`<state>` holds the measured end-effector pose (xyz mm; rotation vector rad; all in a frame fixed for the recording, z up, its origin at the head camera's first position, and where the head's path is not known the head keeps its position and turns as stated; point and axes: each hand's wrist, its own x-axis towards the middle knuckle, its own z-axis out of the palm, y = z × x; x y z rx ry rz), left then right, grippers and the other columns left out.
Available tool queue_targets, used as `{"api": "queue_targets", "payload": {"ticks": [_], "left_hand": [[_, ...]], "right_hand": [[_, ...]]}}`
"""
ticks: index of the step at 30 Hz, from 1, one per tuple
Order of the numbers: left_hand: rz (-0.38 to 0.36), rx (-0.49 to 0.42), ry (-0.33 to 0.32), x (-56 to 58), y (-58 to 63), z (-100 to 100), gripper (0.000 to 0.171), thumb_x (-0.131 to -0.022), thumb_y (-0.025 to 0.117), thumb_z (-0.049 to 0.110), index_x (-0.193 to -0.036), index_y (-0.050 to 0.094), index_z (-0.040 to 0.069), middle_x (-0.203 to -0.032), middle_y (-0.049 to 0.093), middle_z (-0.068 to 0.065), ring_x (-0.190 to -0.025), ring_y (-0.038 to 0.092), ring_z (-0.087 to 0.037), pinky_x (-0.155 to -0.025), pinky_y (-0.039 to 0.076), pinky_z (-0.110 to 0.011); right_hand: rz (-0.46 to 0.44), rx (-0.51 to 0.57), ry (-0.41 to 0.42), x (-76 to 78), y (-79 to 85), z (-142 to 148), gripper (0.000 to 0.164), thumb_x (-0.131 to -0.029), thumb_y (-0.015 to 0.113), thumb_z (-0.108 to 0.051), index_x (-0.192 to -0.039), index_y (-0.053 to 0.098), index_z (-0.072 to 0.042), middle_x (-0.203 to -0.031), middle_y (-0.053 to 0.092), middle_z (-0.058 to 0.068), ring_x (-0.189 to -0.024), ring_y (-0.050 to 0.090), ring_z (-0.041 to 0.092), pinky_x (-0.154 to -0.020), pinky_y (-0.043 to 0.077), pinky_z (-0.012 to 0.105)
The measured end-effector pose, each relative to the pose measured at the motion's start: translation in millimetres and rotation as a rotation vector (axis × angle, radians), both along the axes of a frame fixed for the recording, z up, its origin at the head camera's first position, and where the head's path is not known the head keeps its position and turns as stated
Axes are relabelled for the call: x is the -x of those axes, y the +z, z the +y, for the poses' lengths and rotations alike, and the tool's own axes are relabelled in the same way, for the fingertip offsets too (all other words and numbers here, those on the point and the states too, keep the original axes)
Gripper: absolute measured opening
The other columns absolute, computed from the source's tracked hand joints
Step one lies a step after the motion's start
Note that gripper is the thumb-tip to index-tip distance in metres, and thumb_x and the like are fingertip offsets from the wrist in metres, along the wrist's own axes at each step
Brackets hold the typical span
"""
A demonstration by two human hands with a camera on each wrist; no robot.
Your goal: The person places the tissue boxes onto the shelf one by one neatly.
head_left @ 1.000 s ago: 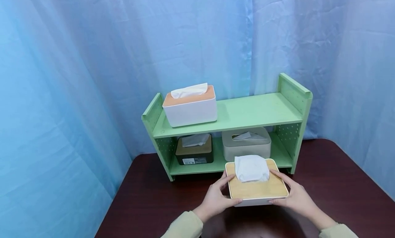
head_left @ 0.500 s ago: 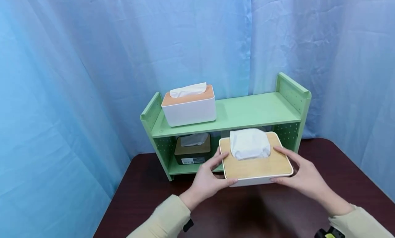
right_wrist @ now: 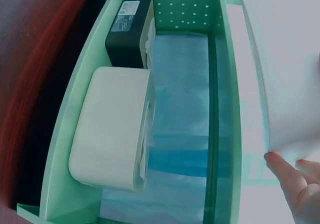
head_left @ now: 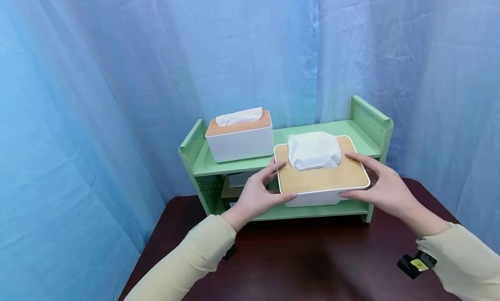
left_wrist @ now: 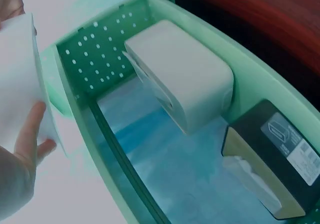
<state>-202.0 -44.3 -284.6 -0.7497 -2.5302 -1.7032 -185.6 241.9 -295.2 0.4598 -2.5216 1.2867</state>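
A white tissue box (head_left: 322, 179) with a light wooden lid and a white tissue (head_left: 314, 150) standing out of its slot is held up in front of the shelf's upper board. My left hand (head_left: 255, 190) grips its left end, thumb on the near side and fingers over the lid's edge. At the opposite end my right hand (head_left: 386, 188) holds it the same way. Both wrist views catch the box's plain white side, with the left fingers (left_wrist: 31, 129) and right fingertips (right_wrist: 280, 166) against it. The box overlaps the upper board's front edge in the head view.
On the green two-level shelf (head_left: 211, 167), a white tissue box with an orange-brown lid (head_left: 240, 144) stands at upper left. Below are a black tissue box (right_wrist: 127, 46) and a cream tissue box (right_wrist: 112, 126). Raised side panels bound the shelf on the dark red table (head_left: 289, 257).
Both hands have lifted the wooden-lidded tissue box from low over the table, in front of the lower level, up to the upper board's height. The other boxes have stayed put.
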Motion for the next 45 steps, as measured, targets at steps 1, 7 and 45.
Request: {"api": "queue_targets", "payload": {"ticks": [1, 7, 45], "left_hand": [[0.0, 0.0, 0.003, 3.0, 0.5, 0, 0.073, -0.076, 0.08, 0.016, -0.141, 0.046, 0.021, -0.157, 0.021, 0.001, -0.131, 0.047, -0.024, -0.083, 0.054, -0.029], [-0.001, 0.038, 0.025, 19.5, -0.8, 3, 0.07, -0.078, 0.079, 0.022, -0.14, 0.047, 0.024, -0.157, 0.022, 0.0, -0.13, 0.047, -0.025, -0.093, 0.05, -0.038], [-0.036, 0.142, 0.176, 78.0, 30.5, 28, 0.048, -0.09, 0.066, 0.026, -0.135, 0.054, 0.015, -0.142, 0.049, -0.008, -0.117, 0.06, -0.024, -0.076, 0.056, -0.03]], "right_hand": [[0.0, 0.002, 0.006, 3.0, 1.1, 0, 0.091, -0.07, 0.085, -0.02, -0.147, 0.036, -0.012, -0.141, 0.04, 0.026, -0.093, 0.043, -0.019, -0.065, 0.048, 0.012], [-0.031, 0.037, 0.033, 17.9, 2.7, 0, 0.09, -0.074, 0.082, -0.016, -0.148, 0.032, -0.007, -0.145, 0.035, 0.027, -0.108, 0.054, 0.008, -0.068, 0.049, 0.011], [-0.205, -0.111, 0.003, 78.1, 34.1, 13, 0.087, -0.085, 0.071, -0.037, -0.152, 0.022, -0.011, -0.151, 0.02, 0.031, -0.125, 0.041, 0.052, -0.089, 0.046, 0.053]]}}
